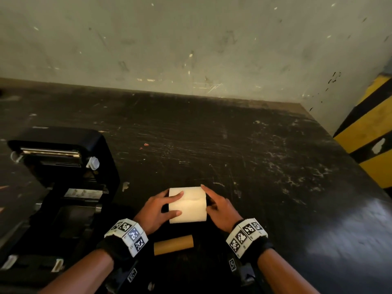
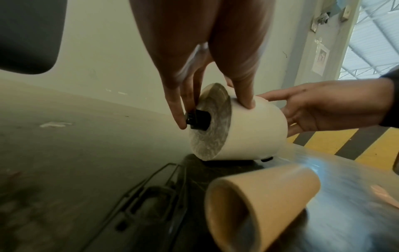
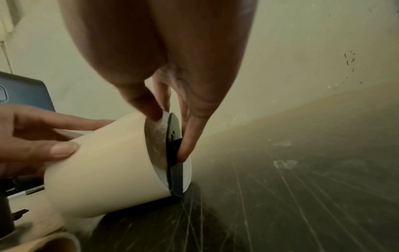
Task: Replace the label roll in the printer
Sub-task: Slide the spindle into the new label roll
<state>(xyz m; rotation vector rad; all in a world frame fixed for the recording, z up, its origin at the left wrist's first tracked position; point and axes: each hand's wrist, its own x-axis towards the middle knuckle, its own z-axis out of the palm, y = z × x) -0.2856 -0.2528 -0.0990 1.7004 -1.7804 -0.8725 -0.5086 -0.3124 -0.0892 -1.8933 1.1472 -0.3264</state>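
Left hand [image 1: 153,213] and right hand [image 1: 220,209] grasp one white label roll [image 1: 187,205] between them on the dark desk [image 1: 275,158], fingers at the black spindle [image 2: 197,120] ends. One printer [image 1: 61,177] stands open at left; one empty cardboard core [image 1: 173,244] lies nearer the person.

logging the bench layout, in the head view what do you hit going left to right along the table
printer with its lid open → left hand → white label roll, held between both hands → right hand → black and yellow striped post at the far right.
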